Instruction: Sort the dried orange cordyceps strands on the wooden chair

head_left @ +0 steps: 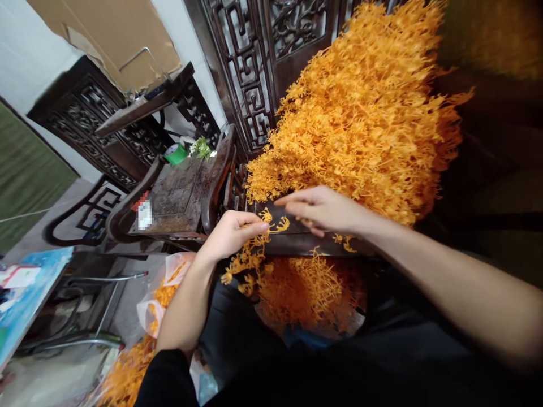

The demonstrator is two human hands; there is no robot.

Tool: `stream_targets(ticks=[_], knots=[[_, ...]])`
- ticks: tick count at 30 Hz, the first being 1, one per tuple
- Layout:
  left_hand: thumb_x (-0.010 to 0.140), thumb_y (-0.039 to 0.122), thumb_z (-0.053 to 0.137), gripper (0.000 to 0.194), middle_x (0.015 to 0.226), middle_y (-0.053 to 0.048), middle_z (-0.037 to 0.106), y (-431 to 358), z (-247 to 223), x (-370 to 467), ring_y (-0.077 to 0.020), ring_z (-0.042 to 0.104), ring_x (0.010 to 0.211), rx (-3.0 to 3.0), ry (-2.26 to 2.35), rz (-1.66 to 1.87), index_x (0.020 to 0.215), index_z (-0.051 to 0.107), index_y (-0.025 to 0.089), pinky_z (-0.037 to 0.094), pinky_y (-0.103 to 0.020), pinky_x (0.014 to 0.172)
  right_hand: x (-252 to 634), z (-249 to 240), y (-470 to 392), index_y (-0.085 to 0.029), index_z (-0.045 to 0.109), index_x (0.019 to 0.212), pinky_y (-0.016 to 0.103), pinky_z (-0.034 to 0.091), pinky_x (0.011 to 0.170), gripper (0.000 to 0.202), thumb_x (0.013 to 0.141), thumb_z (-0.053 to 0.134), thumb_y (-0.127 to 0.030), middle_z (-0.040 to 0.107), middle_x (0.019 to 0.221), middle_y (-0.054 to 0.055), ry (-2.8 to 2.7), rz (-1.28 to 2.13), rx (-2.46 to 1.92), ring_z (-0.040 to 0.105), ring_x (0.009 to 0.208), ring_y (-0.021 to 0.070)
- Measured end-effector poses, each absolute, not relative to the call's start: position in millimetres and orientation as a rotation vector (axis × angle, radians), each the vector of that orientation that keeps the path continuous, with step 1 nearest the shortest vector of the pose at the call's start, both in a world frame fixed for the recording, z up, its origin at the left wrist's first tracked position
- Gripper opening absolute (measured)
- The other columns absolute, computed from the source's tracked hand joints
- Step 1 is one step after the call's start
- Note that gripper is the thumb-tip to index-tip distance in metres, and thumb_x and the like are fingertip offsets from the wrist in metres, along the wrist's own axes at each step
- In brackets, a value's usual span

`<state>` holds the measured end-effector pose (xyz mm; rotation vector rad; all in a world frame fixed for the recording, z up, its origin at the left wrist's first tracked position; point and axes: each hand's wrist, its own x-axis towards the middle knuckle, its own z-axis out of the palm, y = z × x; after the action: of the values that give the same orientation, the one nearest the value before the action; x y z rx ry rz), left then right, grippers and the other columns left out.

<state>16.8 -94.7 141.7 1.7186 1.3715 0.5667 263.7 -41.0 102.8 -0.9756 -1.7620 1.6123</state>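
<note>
My left hand (235,232) pinches a branching orange plastic sprig (250,257) between thumb and fingers; it dangles below the hand. To its right, my right hand (320,209) hovers over the edge of a dark wooden bench (288,244), index finger stretched toward the sprig. Its lower fingers curl around small orange bits (306,221), partly hidden and slightly blurred. A tall heap of the same orange plastic sprigs (356,118) rises on the bench just beyond. Between my legs, below the bench edge, more orange pieces (316,285) lie in a container whose rim is mostly hidden.
On the left stands a carved wooden chair (169,195) carrying a green tape roll (175,154) and a small green-and-white plant sprig (201,148). A plastic bag (150,308) with orange pieces sits beside my left arm. Another orange pile (127,376) lies at lower left.
</note>
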Motion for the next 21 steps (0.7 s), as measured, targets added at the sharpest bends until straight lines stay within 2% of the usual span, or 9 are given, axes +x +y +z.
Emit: stream_targets(ticks=[2, 4, 6, 9, 12, 15, 18, 21], knots=[[0.086, 0.053, 0.071, 0.04, 0.065, 0.0, 0.063, -92.8, 138.4, 20.0, -0.0114, 0.049, 0.06, 1.747, 1.392, 0.554, 0.077, 0.077, 0.014, 0.036, -0.025, 0.058, 250.4, 99.8, -50.5, -0.023, 0.076, 0.095, 0.03, 0.033, 0.046, 0.037, 0.088, 0.068, -0.058, 0.057, 0.054, -0.003, -1.998, 1.594, -0.913, 0.048, 0.042, 0.0132], [0.086, 0.052, 0.07, 0.04, 0.061, 0.001, 0.059, -92.9, 138.3, 18.0, -0.0106, 0.046, 0.057, 1.74, 1.403, 0.531, 0.075, 0.076, 0.014, 0.033, -0.024, 0.055, 247.8, 100.0, -50.4, -0.022, 0.071, 0.077, 0.031, 0.036, 0.051, 0.031, 0.087, 0.069, -0.051, 0.061, 0.059, -0.001, -2.089, 1.402, -0.915, 0.052, 0.048, 0.0134], [0.085, 0.05, 0.071, 0.038, 0.059, 0.001, 0.057, -95.0, 141.0, 11.3, -0.0105, 0.045, 0.056, 1.705, 1.417, 0.527, 0.072, 0.074, 0.014, 0.031, -0.024, 0.053, 255.9, 101.7, -41.7, -0.022, 0.064, 0.069, 0.032, 0.037, 0.055, 0.033, 0.089, 0.069, -0.048, 0.059, 0.056, 0.0, -2.018, 1.167, -1.065, 0.051, 0.049, 0.0137], [0.084, 0.05, 0.072, 0.038, 0.059, 0.0, 0.058, -99.2, 145.0, 1.6, -0.0111, 0.046, 0.055, 1.67, 1.469, 0.587, 0.071, 0.074, 0.015, 0.032, -0.025, 0.053, 271.7, 104.5, -28.1, -0.023, 0.054, 0.07, 0.033, 0.039, 0.054, 0.042, 0.094, 0.062, -0.057, 0.053, 0.048, -0.002, -1.811, 1.088, -1.22, 0.051, 0.043, 0.0149], [0.086, 0.049, 0.07, 0.038, 0.058, 0.001, 0.057, -100.8, 144.3, 3.1, -0.0105, 0.044, 0.054, 1.747, 1.46, 0.549, 0.071, 0.074, 0.015, 0.031, -0.024, 0.051, 268.1, 105.3, -32.5, -0.023, 0.056, 0.077, 0.033, 0.04, 0.052, 0.045, 0.097, 0.054, -0.063, 0.058, 0.051, 0.0, -1.791, 1.334, -1.056, 0.054, 0.044, 0.0153], [0.09, 0.046, 0.066, 0.036, 0.057, 0.002, 0.055, -98.9, 139.9, 13.2, -0.0095, 0.041, 0.053, 1.866, 1.396, 0.482, 0.071, 0.074, 0.016, 0.028, -0.023, 0.05, 245.6, 104.3, -50.7, -0.021, 0.066, 0.092, 0.03, 0.038, 0.05, 0.036, 0.098, 0.055, -0.055, 0.064, 0.061, 0.0, -1.803, 1.477, -0.937, 0.05, 0.044, 0.0124], [0.092, 0.044, 0.064, 0.037, 0.056, 0.003, 0.051, -96.7, 136.1, 21.8, -0.009, 0.039, 0.054, 1.946, 1.383, 0.477, 0.071, 0.073, 0.015, 0.028, -0.023, 0.051, 225.7, 103.0, -62.2, -0.022, 0.072, 0.101, 0.03, 0.041, 0.059, 0.028, 0.096, 0.058, -0.045, 0.066, 0.07, 0.0, -1.859, 1.42, -0.836, 0.056, 0.057, 0.0132], [0.093, 0.044, 0.063, 0.039, 0.056, 0.003, 0.049, -97.2, 135.2, 23.4, -0.0091, 0.038, 0.055, 1.972, 1.37, 0.455, 0.069, 0.072, 0.015, 0.027, -0.023, 0.052, 225.5, 102.4, -55.3, -0.02, 0.072, 0.085, 0.031, 0.042, 0.068, 0.024, 0.093, 0.064, -0.041, 0.069, 0.077, 0.003, -1.971, 1.232, -0.876, 0.061, 0.072, 0.0166]])
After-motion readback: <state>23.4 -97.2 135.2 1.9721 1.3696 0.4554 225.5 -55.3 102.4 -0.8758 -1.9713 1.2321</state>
